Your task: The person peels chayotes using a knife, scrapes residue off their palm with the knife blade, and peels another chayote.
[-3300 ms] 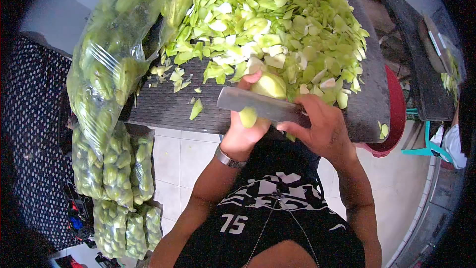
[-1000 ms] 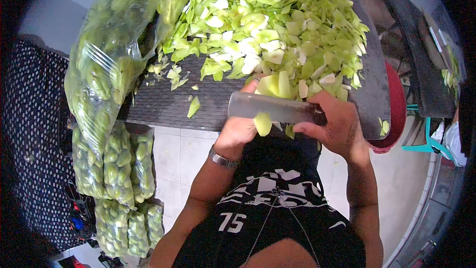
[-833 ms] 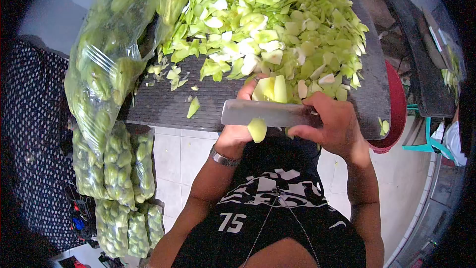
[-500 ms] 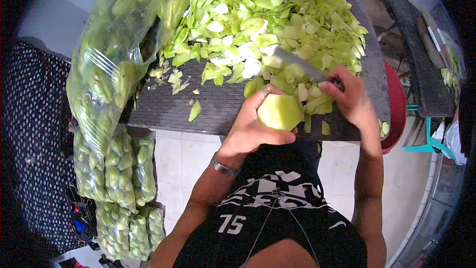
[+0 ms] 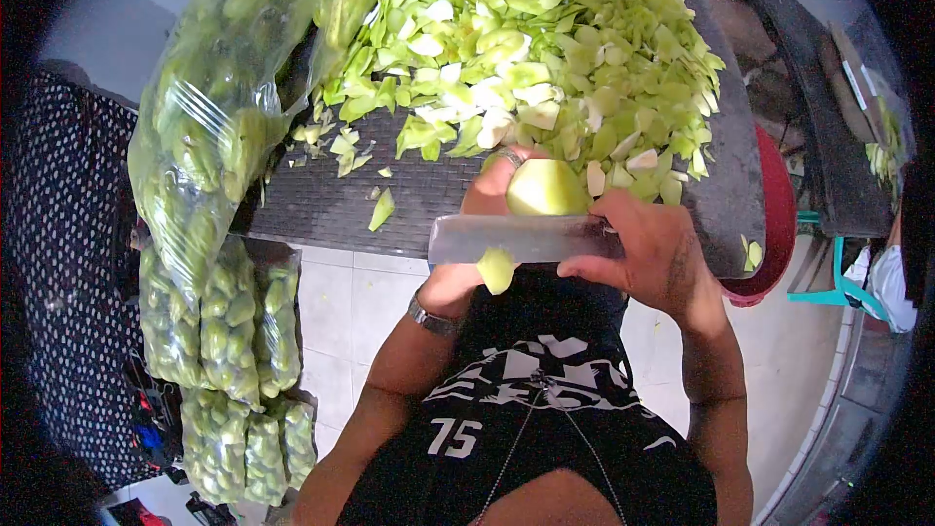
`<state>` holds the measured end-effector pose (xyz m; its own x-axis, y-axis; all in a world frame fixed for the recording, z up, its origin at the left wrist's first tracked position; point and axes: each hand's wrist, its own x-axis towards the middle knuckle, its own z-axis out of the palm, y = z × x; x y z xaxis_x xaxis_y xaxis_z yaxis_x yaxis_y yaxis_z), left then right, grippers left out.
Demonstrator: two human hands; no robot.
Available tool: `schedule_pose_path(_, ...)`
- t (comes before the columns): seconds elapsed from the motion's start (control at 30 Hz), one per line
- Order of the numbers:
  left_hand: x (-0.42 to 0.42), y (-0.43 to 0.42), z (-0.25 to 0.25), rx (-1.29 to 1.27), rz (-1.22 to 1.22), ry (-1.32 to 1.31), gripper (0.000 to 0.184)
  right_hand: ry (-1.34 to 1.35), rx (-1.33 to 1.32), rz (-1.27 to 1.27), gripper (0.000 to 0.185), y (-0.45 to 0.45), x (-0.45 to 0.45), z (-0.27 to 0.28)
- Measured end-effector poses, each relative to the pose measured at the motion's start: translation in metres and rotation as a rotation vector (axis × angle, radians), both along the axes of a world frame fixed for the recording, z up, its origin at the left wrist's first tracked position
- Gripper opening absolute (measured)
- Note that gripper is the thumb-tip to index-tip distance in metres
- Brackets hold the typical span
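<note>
Green vegetable (image 5: 547, 188) rests against the left fingers (image 5: 496, 175)

Vegetable (image 5: 547, 189): pale yellow-green. Knife blade (image 5: 526, 238): silver-grey. Slices (image 5: 555, 39): light green, some near-white. Worktop (image 5: 331, 197): dark grey, fine parallel lines. Shirt (image 5: 633, 468): black, white patches, white "75". Cloth (image 5: 68, 263): dark, small white marks. Basin (image 5: 775, 224): dark red. Stool (image 5: 839, 275): teal.

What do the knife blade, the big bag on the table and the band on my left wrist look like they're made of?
Knife blade: metal, probably steel, judging by its flat grey, slightly dull sheen.
Big bag: apparently thin, glossy plastic; it's see-through and its creases catch bright glare.
Wristband: likely polished metal, being silvery and shiny, though a coated finish is possible.
</note>
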<state>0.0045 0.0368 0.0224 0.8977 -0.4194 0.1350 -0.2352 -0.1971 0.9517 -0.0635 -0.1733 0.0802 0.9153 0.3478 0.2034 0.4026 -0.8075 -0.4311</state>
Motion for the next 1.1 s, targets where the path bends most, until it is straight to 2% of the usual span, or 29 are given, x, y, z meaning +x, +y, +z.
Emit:
schedule_pose_path(0.1, -0.003, 0.001, 0.013, 0.126, 0.022, 0.007, 0.052, -0.005, 0.045, 0.006, 0.06, -0.003, 0.002, -0.005)
schedule_pose_path(0.2, -0.012, 0.006, 0.01, 0.05, 0.06, -0.296, 0.059, 0.015, 0.081, -0.047, 0.055, -0.012, 0.005, -0.011)
schedule_pose_path(0.3, -0.01, 0.007, 0.015, -0.218, -0.046, 0.203, 0.064, 0.134, 0.14, -0.155, 0.049, -0.022, 0.009, -0.006)
schedule_pose_path(0.33, -0.011, 0.009, 0.018, -0.22, -0.07, 0.244, 0.063, 0.186, 0.168, -0.195, 0.046, -0.027, 0.011, -0.005)
schedule_pose_path(0.37, -0.013, 0.011, 0.021, -0.221, -0.097, 0.285, 0.062, 0.12, 0.198, -0.248, 0.035, -0.042, 0.019, -0.026)
schedule_pose_path(0.4, -0.014, 0.013, 0.023, -0.221, -0.127, 0.322, 0.061, 0.133, 0.211, -0.303, 0.035, -0.053, 0.024, -0.025)
schedule_pose_path(0.43, -0.017, 0.011, 0.023, -0.357, -0.136, 0.417, 0.063, 0.151, 0.223, -0.353, 0.036, -0.062, 0.026, -0.023)
schedule_pose_path(0.47, -0.016, 0.01, 0.023, -0.345, -0.109, 0.426, 0.064, 0.169, 0.233, -0.398, 0.036, -0.066, 0.028, -0.021)
schedule_pose_path(0.5, -0.015, 0.009, 0.025, -0.333, -0.081, 0.434, 0.064, 0.145, 0.221, -0.392, 0.027, -0.064, 0.026, -0.02)
schedule_pose_path(0.6, -0.009, 0.001, 0.015, -0.338, -0.045, 0.336, 0.065, 0.267, 0.413, -0.373, 0.029, -0.044, 0.017, -0.011)
schedule_pose_path(0.63, -0.007, 0.0, 0.008, -0.345, -0.036, 0.285, 0.065, 0.345, 0.327, -0.396, 0.03, -0.034, 0.015, -0.002)
schedule_pose_path(0.73, 0.001, 0.001, -0.004, -0.241, -0.071, -0.018, 0.067, 0.076, 0.312, -0.077, 0.04, -0.007, 0.001, -0.008)
schedule_pose_path(0.77, 0.006, -0.001, -0.025, -0.285, -0.067, -0.063, 0.069, 0.052, 0.236, -0.078, 0.045, -0.002, 0.0, -0.008)
schedule_pose_path(0.83, 0.004, 0.001, -0.025, -0.238, -0.052, -0.128, 0.07, 0.004, 0.082, -0.083, 0.057, 0.004, -0.003, -0.008)
schedule_pose_path(0.9, 0.002, 0.0, -0.021, -0.228, -0.036, -0.211, 0.068, -0.017, 0.076, -0.061, 0.057, 0.003, -0.002, -0.009)
schedule_pose_path(1.0, 0.004, -0.001, -0.03, -0.285, -0.038, -0.208, 0.066, -0.036, 0.068, -0.03, 0.06, 0.001, 0.001, -0.007)
schedule_pose_path(1.1, 0.002, 0.001, -0.023, -0.389, -0.119, 0.024, 0.067, -0.106, 0.08, -0.018, 0.06, -0.004, 0.005, -0.012)
